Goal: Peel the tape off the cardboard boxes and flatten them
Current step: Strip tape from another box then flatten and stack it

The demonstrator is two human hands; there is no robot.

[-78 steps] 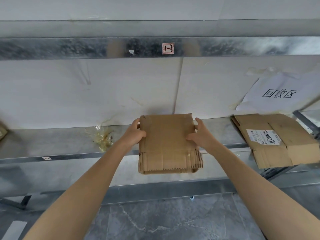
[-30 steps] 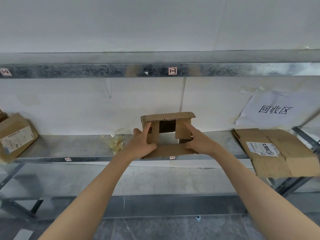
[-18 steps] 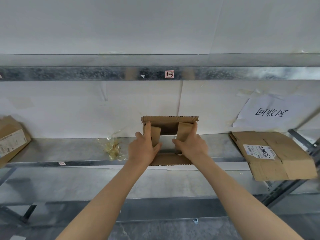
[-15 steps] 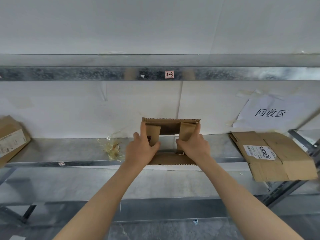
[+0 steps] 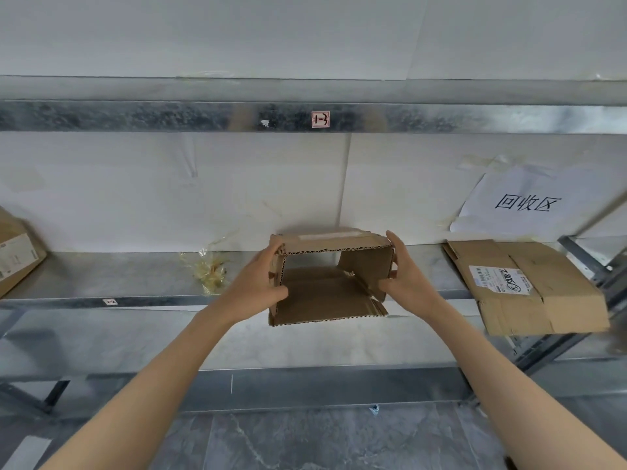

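A small brown cardboard box (image 5: 322,296) is held at the front edge of the metal shelf (image 5: 135,276), its open end facing me so I look into it. A strip of tape (image 5: 329,236) lies along its top panel. My left hand (image 5: 258,283) grips the box's left wall, thumb on the near edge. My right hand (image 5: 407,276) grips the right wall, fingers on the outside and thumb against the inner flap. The near flaps are spread open.
A flattened cardboard box with a white label (image 5: 522,286) lies on the shelf at the right, overhanging its edge. Another labelled box (image 5: 17,256) sits at far left. Crumpled clear tape (image 5: 208,269) lies left of my hands. A paper sign (image 5: 529,201) hangs on the wall.
The two inner flaps that my hands held together in front have been spread apart, so the box now stands open as a tube. Both hands moved outward to its side walls.
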